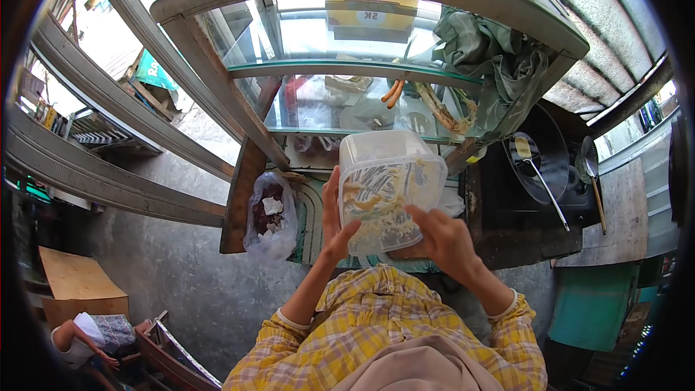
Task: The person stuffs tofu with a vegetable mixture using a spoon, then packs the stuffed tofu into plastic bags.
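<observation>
A clear plastic container (394,192), smeared with pale yellowish paste and crumbs, is tilted toward me in front of the glass case. My left hand (337,221) grips its left side, thumb at the front and fingers along the wall. At the lower right of the container is my right hand (447,242), with curled fingers and the index finger against the smeared part. Some of its fingertips are hidden. Left of the container, a plastic bag (269,213) with dark red and white contents lies on the counter.
A glass display case (355,69) rises ahead, holding sausages (393,93) and a draped grey-green cloth (499,65). On the right, a dark wok (536,156) with a long-handled spatula (543,181) sits on a stove (525,221). A seated person (87,340) is at lower left.
</observation>
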Demonstrator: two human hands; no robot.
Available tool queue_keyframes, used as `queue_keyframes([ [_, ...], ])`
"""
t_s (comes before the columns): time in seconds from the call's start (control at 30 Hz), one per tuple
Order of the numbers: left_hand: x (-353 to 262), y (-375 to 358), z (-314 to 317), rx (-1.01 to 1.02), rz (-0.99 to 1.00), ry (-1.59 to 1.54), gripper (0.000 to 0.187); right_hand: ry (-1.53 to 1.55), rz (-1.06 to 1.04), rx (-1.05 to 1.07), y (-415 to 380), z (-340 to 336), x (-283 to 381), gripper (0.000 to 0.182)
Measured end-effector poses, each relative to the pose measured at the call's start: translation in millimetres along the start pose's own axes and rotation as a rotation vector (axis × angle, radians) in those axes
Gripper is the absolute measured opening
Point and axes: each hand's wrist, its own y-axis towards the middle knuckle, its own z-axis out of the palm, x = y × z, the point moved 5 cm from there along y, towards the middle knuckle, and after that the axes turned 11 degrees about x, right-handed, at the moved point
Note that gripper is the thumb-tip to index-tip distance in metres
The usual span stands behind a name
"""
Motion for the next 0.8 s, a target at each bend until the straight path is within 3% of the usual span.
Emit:
queue_keyframes([
  [0.13, 5.0, -2.2, 0.0, 0.001, -0.004, -0.029, 0.095, -0.015, -0.021, 0.037, -1.2, -6.9, 10.0, 0.048],
  [0.23, 21.7, -9.1, -0.3, -0.038, -0.039, -0.091, 0.096, 0.002, 0.017, -0.05, 4.2, -17.6, 16.8, 0.051],
  [0.47, 41.4, -25.1, -8.1, -0.226, -0.035, -0.295, 0.097, -0.085, -0.022, 0.101, -1.9, 14.3, 30.6, 0.051],
  [0.67, 36.9, -20.7, -7.9, -0.189, 0.077, -0.068, 0.096, -0.021, -0.055, 0.042, 6.5, -2.6, 32.5, 0.058],
  [0.8, 47.1, -19.4, -12.3, -0.289, 0.066, -0.093, 0.095, -0.108, -0.048, 0.079, 3.2, 15.0, 39.5, 0.059],
])
